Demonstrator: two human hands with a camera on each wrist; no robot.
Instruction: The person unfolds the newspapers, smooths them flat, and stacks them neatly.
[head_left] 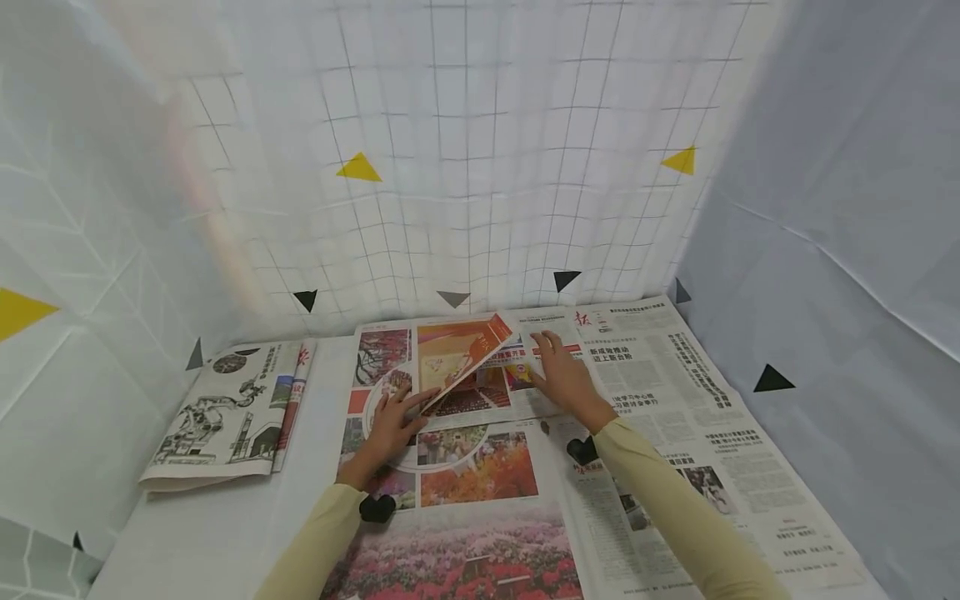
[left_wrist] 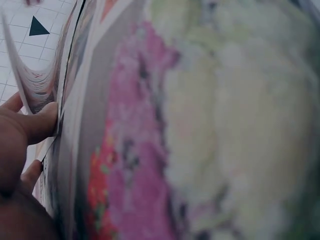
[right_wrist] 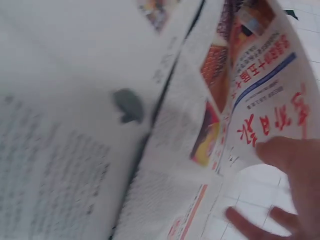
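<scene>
Visibly spread at left hand (head_left: 392,425) and right hand (head_left: 567,377), fingers apart, around lifted flap (head_left: 461,354) of newspaper (head_left: 480,475), frame centre. Laid on white tabletop (head_left: 225,533), beside folded papers (head_left: 213,421) at left. Enclosed by pale sheeting (head_left: 480,133), gridded at top centre.

On the spread newspaper (head_left: 750,467), a large red 报 (head_left: 582,318) stands near the far edge. Below it, a black headline (head_left: 610,352) reads 新成效推动 over 迈上新台阶, and a heading (head_left: 637,402) farther down includes 研讨会举行. In the right wrist view, the raised page (right_wrist: 285,65) carries red print (right_wrist: 252,69) with 十五届 beside a blue band (right_wrist: 265,80), and 日报 (right_wrist: 264,125) in red brush script. The folded newspaper (head_left: 187,417) bears a vertical black title (head_left: 267,375), too small to read. The columns of small print (right_wrist: 50,160) are too blurred to read.
</scene>
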